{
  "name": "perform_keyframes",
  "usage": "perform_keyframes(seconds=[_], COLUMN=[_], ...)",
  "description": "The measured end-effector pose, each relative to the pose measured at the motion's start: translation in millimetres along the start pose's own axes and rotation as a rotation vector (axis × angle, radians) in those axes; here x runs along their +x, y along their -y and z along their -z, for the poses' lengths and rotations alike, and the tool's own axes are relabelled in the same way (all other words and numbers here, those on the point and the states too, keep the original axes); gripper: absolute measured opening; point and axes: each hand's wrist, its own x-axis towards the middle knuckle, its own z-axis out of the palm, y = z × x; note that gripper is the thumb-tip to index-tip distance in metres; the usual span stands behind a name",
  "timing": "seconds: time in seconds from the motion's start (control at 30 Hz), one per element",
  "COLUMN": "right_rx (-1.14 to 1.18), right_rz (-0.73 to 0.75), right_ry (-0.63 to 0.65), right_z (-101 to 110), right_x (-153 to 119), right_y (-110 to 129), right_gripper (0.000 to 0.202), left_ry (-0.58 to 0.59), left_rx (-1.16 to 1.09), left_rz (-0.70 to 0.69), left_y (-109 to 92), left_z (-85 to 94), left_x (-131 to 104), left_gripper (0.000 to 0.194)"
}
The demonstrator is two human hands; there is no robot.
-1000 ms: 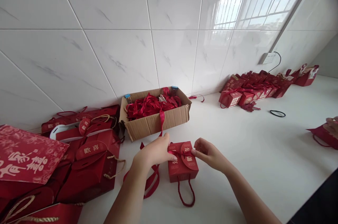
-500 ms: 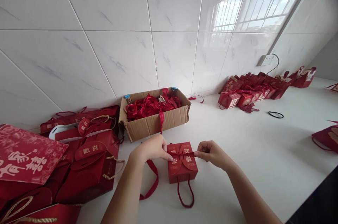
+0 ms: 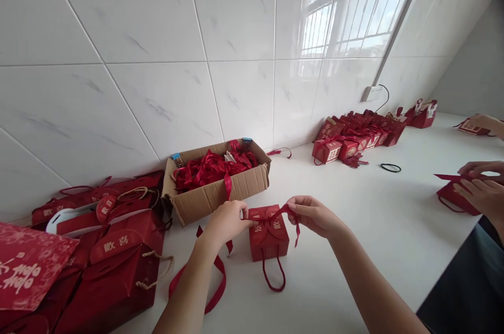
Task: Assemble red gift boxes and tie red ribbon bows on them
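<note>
A small red gift box (image 3: pixel 269 246) with gold characters and a cord handle (image 3: pixel 274 288) stands on the white table before me. Across its top runs a red ribbon (image 3: pixel 280 212), threaded at the middle of the flaps. My left hand (image 3: pixel 229 222) pinches the ribbon at the box's left top edge. To the right, my right hand (image 3: pixel 313 215) grips the ribbon's other side, raised a little off the box, with a short tail hanging below the fingers. A long loop of the ribbon lies on the table under my left forearm.
Behind the box stands a cardboard carton (image 3: pixel 224 192) full of red ribbon. Larger red boxes (image 3: pixel 118 265) crowd the left. Finished-looking small boxes (image 3: pixel 350 142) line the wall, near a black band (image 3: pixel 390 167). At right, another person's hands (image 3: pixel 482 187) hold a red box (image 3: pixel 457 195).
My right hand has lifted its ribbon side, and a loose tail now shows below it. The view has turned slightly right, bringing another person's hands further into sight.
</note>
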Motion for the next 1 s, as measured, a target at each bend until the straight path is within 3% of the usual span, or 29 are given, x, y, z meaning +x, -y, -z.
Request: perform_keyframes(seconds=[0.2, 0.43, 0.67, 0.9, 1.0], right_rx=[-0.088, -0.273, -0.445, -0.411, -0.441], right_rz=[0.034, 0.046, 0.053, 0.073, 0.073], right_ry=[0.051, 0.111, 0.01, 0.068, 0.035], right_z=[-10, -11, 1, -3, -6], right_x=[25, 52, 72, 84, 86], right_y=[22, 25, 19, 6, 5], right_gripper=[0.026, 0.031, 0.031, 0.024, 0.023], left_ry=[0.034, -0.16, -0.287, -0.208, -0.078], left_rx=[-0.001, -0.167, -0.169, -0.204, -0.175], left_rz=[-0.027, -0.173, -0.183, -0.125, -0.051], left_y=[-11, -27, -22, -20, -9], left_z=[15.9, 15.2, 8.9, 9.9, 10.3], left_x=[-2, 8, 39, 39, 31], left_gripper=[0.033, 0.021, 0.025, 0.018, 0.016])
